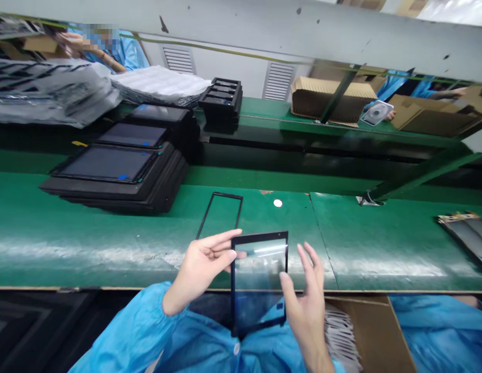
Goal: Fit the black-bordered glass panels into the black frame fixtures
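A black-bordered, see-through glass panel (260, 285) is held upright over the bench's front edge. My left hand (204, 264) pinches its upper left edge, thumb in front and fingers behind. Beside the panel's right edge is my right hand (307, 300), its fingers spread and the thumb close to the border; whether the thumb touches is hard to tell. Behind my left hand, a thin black rectangular frame (240, 210) lies flat on the green bench (264, 207).
Black trays with dark screens (109, 163) are stacked at left. Wrapped sheets (50, 93), a black bin (221, 98) and cardboard dividers (334, 98) sit farther back. Panels (468, 235) lie at right. An open cardboard box (377, 331) stands below the edge. Other people in blue are nearby.
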`<state>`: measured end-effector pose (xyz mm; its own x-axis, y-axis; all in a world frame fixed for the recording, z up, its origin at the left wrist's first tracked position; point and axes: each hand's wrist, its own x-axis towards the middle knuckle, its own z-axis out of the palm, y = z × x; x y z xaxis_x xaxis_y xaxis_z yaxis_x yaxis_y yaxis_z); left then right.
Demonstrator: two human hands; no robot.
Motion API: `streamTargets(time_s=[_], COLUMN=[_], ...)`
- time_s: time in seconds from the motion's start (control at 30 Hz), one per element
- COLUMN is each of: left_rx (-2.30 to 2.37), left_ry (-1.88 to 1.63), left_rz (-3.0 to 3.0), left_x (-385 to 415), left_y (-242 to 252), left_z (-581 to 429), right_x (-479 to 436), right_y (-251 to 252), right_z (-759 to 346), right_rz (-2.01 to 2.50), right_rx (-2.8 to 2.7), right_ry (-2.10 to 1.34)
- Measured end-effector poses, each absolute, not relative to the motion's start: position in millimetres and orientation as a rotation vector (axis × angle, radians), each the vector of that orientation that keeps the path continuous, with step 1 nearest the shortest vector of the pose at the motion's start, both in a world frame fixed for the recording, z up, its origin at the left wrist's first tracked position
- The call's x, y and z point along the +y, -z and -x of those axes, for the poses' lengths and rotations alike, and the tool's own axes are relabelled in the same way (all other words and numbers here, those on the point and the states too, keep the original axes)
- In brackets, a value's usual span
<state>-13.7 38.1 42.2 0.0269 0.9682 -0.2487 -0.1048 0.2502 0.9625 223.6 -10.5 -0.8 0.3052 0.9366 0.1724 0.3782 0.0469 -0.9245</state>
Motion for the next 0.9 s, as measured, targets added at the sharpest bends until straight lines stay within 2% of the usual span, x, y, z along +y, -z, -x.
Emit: streamTargets(time_s=[0.13, 0.2, 0.63, 0.8, 0.9], left_rx=[1.209, 1.185, 1.145, 1.097, 0.969], left_ry=[-0.986, -0.967, -0.897, -0.581, -0.418], left_rz=[-1.052, -1.084, -1.294, -1.882, -1.831], left_x=[32.5, 30.7, 30.0, 33.0, 35.1], left_y=[-48.6, -50.8, -44.9, -65.9, -66.1], left_z=[13.7, 14.0, 16.9, 8.4, 6.0], right_x=[13.1, 19.6, 11.8, 13.4, 14.5], right_y=[-18.3, -24.5, -32.5, -32.5, -32.5], right_z=[-237.6, -239.3, -233.2, -211.0, -213.6], right_rz=[1.34, 1.305, 1.324, 1.227, 1.153], right_rx=[-1.036, -0.959, -0.894, -1.019, -1.026], right_ry=[-1.096, -1.2, -1.131, -1.355, -1.548])
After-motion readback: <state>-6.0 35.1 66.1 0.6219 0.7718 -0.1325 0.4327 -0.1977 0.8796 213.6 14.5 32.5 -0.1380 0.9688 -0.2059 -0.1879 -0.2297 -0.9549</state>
